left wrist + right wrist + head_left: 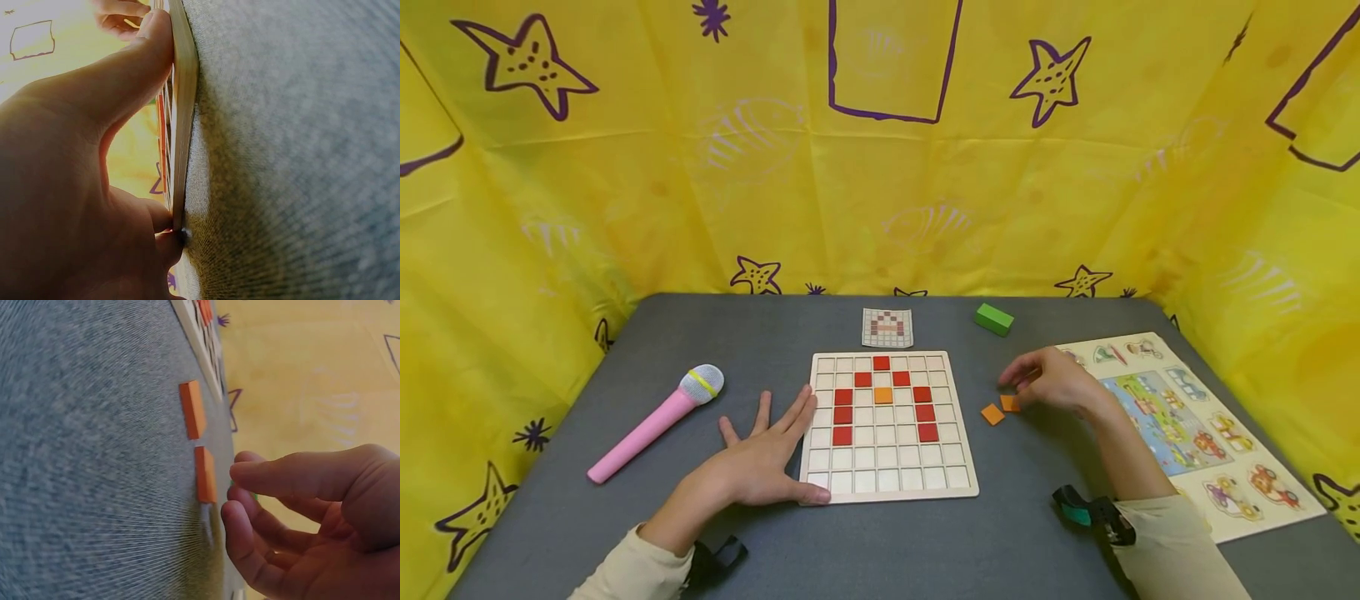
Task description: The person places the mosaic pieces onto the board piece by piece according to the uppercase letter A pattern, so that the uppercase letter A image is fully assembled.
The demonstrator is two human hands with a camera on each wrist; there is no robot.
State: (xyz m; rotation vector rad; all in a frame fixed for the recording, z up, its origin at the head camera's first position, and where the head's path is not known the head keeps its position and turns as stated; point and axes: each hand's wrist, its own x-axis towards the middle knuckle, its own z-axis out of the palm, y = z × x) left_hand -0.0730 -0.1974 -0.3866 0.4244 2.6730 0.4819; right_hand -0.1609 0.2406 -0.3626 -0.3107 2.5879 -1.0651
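Note:
My left hand (760,462) rests along the left side of a wooden grid board (887,493), fingers spread and thumb on its near left corner. In the left wrist view, the thumb (153,37) lies over the board's edge (182,125). Red tiles (842,414) form an arch in the grid, and one orange tile (883,396) sits inside it. To the board's right lie two loose orange tiles (992,414). My right hand (1052,382) hovers by the farther-right orange tile (205,475), fingers loosely bent, thumb and fingertips apart with nothing between them.
A small pattern card (887,328) lies behind the board, and a green block (994,320) stands to its right. On the left is a pink toy microphone (651,429). A picture puzzle board (1262,517) lies under the right forearm's far side. Yellow cloth (880,183) hangs around the table.

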